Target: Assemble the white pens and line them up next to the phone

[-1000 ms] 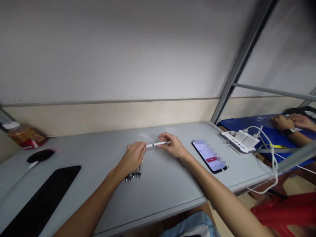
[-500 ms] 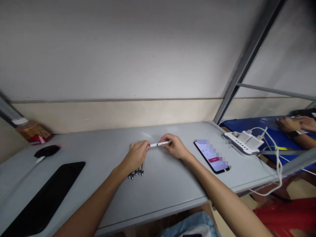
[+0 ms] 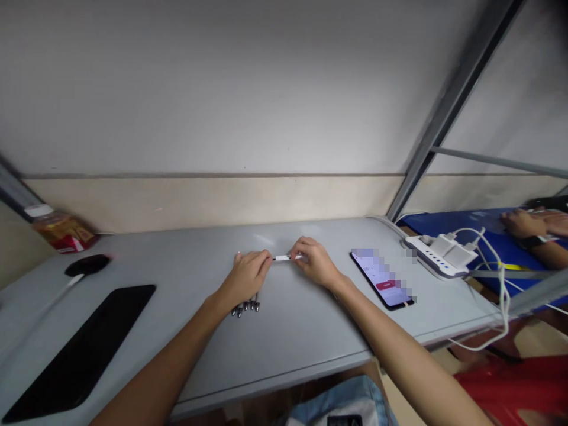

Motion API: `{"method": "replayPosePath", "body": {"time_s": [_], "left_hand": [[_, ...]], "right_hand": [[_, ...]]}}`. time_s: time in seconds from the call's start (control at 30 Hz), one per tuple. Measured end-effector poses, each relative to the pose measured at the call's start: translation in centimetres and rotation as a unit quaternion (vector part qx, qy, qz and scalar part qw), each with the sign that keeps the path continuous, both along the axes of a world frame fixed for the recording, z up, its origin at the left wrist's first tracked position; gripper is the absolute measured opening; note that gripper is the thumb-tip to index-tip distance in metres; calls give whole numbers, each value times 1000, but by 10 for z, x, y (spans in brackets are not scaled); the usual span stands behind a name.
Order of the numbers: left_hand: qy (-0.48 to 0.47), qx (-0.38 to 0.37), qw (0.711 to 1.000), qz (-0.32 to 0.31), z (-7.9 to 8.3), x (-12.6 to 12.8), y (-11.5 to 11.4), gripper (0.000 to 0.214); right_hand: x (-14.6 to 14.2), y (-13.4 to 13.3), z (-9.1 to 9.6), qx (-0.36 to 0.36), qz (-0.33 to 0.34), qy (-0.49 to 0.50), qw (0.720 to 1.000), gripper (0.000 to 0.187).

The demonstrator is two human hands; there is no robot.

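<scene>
A slim white pen (image 3: 283,258) with a dark section lies level between my hands, just above or on the grey desk (image 3: 284,331). My left hand (image 3: 249,273) pinches its left end, fingers closed and curled downward. At the other end, my right hand (image 3: 314,263) grips the pen between thumb and fingers. Several pens (image 3: 246,306) with silvery tips lie side by side beneath my left hand and wrist, which cover most of their length.
Right of my right hand lies a lit phone (image 3: 381,278), then a white power strip (image 3: 437,257) with chargers and cables. A black mat (image 3: 82,352), a dark computer mouse (image 3: 87,265) and a bottle (image 3: 64,231) are at left. Another person's hands (image 3: 532,223) rest over a blue surface.
A dark section now shows at the pen's left end beside my left fingers, where white showed before. My hands have barely shifted, and the view has moved slightly.
</scene>
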State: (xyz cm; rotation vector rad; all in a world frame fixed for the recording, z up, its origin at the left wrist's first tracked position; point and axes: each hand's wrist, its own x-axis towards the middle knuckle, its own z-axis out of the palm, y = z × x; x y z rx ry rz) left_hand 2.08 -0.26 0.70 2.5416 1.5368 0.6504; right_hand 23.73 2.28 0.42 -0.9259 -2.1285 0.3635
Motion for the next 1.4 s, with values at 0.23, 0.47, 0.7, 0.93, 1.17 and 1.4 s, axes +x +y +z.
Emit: {"method": "replayPosePath", "body": {"time_s": [0.23,0.47,0.7,0.93,1.17,1.4], "left_hand": [[-13,0,1000,-15,-1,-9,6,34],[6,8,1000,22,-1,-12,9,29],[4,11,1000,4,-2,-8,5,27],[1,1,1000,-9,-2,-3,1,29],[13,23,999,-35,-3,-6,3,28],[5,55,997,-49,3,-4,2,22]], "right_hand": [[15,12,-3,14,-71,-37,997,22],[24,11,-1,-3,-95,-55,994,24],[17,11,-5,21,-45,-60,997,26],[6,10,-9,55,26,-24,998,21],[2,1,1,-31,54,72,995,17],[4,-2,8,-211,62,101,970,43]]}}
